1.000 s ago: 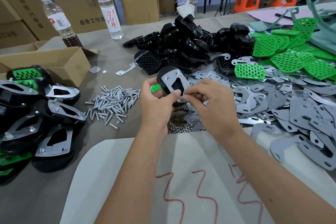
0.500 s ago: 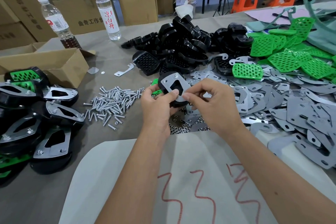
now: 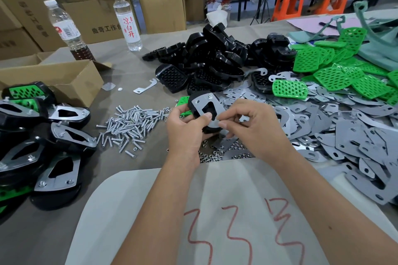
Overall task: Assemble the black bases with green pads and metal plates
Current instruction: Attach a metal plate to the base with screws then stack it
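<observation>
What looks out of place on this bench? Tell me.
Little stands out. One small bent metal bracket lies alone on bare table between the cardboard box and the black bases, apart from the metal plates heaped on the right.

Glossy black plastic bases [image 3: 215, 58], matt grey metal plates [image 3: 355, 142], shiny steel screws [image 3: 131, 125], brown cardboard boxes [image 3: 161, 6].

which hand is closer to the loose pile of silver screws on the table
Left. The left hand is just right of the pile of silver screws, gripping the black base. The right hand lies farther right, beyond the base.
</observation>
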Action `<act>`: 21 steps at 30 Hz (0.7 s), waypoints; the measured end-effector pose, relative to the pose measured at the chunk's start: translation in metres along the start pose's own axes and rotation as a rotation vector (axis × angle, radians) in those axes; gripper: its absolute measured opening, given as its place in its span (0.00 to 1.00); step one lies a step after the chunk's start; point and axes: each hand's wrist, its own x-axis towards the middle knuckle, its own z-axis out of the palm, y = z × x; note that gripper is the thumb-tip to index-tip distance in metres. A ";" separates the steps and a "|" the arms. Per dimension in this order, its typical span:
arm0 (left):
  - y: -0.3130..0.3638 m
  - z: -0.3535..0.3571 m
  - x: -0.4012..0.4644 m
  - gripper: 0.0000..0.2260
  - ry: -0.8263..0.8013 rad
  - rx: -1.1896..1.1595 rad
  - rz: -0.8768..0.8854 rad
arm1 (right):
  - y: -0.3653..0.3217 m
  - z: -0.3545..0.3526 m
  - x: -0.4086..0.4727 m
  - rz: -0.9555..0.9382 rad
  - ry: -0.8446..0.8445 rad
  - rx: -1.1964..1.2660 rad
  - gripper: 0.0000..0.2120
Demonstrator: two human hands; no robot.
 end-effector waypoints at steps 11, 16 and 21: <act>-0.001 0.000 0.001 0.19 0.064 -0.071 0.002 | -0.004 0.007 -0.004 -0.010 0.009 -0.103 0.10; -0.002 0.001 0.005 0.19 0.109 -0.138 -0.027 | -0.001 0.000 -0.006 0.010 0.111 0.000 0.18; -0.003 0.000 0.005 0.20 0.112 -0.131 -0.030 | -0.006 0.002 -0.006 0.108 -0.056 0.051 0.22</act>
